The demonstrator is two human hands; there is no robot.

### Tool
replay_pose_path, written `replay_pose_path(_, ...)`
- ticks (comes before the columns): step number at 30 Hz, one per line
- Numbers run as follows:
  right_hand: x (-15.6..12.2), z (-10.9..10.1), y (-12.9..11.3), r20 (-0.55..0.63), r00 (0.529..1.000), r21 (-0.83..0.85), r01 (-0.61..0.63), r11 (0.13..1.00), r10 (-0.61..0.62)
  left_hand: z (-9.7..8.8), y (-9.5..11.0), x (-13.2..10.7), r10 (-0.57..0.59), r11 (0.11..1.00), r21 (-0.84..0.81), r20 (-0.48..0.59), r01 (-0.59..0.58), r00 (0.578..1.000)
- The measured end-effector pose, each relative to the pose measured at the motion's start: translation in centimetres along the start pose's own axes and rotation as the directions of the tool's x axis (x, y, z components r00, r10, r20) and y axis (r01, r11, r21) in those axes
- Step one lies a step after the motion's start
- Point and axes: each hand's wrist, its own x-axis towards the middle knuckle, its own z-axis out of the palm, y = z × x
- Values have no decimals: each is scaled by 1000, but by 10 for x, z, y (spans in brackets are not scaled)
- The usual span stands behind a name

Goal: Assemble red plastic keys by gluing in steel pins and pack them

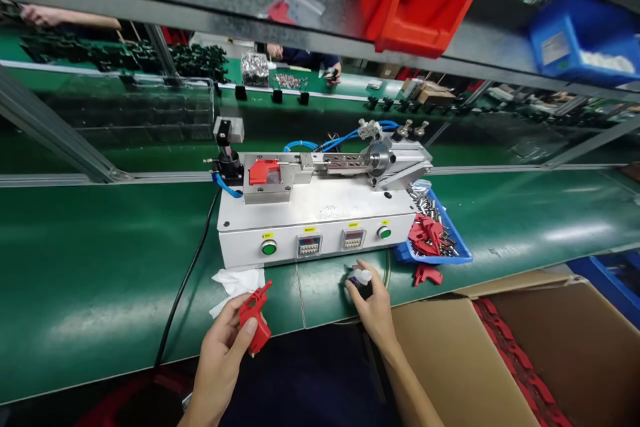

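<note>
Green bench point(125, 260) beneath, we're clamping a red part point(256, 323) in our left hand point(225, 340), a white-topped object point(361, 277) in right hand point(375, 307); slackening risks drops.

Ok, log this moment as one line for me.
left hand: holds red part | right hand: holds small white-topped item, unclear | machine: red piece in metal block | blue tray: red pieces, metal parts

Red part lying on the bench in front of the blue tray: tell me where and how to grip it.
Pinch the red part across its middle, probably best from above and the near side: it lies low on the green bench, with the blue tray close behind it.
</note>
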Motion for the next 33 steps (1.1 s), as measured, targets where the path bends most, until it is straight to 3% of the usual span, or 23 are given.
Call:
replay_pose_path(3, -4, -5, 5, -4, 999, -5, -37, 999, 37, 5, 7, 0, -14, 993, -113, 28, 18, 1000)
replay_pose_path(9, -5, -10, 12, -9, 998, 45, -59, 997, 60, 18, 16, -3, -4, 971, -238, -52, -9, 999)
replay_pose_path(12, 0, -19, 10, -165, 986, 54, 25, 998, -16, 20, 7, 2, 22, 969, -243, -92, -44, 996)
replay_pose_path(14, 10, -29, 5, -287, 952, 31, 116, 993, -103, 21, 0, 7, 63, 971, -219, -133, -91, 989)
replay_pose_path(17, 39, -47, -23, -325, 884, -64, 334, 940, -336, 22, -5, 18, 111, 977, -162, -185, -142, 976)
replay_pose_path(19, 68, -51, -57, -221, 810, -142, 525, 839, -544, 22, -3, 23, 143, 980, -107, -191, -165, 971)
replay_pose_path(21, 101, -43, -99, -8, 711, -152, 694, 704, -703, 21, 2, 27, 174, 983, -33, -165, -182, 971)
replay_pose_path(24, 153, -8, -159, 222, 525, -43, 847, 530, -822, 19, 5, 29, 205, 978, 64, -103, -200, 973)
replay_pose_path(25, 169, 8, -175, 293, 496, -31, 860, 510, -817, 19, 4, 29, 220, 974, 82, -98, -212, 971)
replay_pose_path(26, 183, 24, -188, 373, 485, -46, 861, 507, -791, 19, 1, 29, 241, 968, 91, -102, -232, 965)
replay_pose_path(29, 214, 63, -211, 578, 515, -192, 840, 507, -634, 20, -12, 28, 293, 954, 98, -136, -282, 946)
replay_pose_path(33, 233, 90, -228, 699, 480, -242, 856, 456, -530, 20, -26, 28, 276, 958, 121, -122, -262, 953)
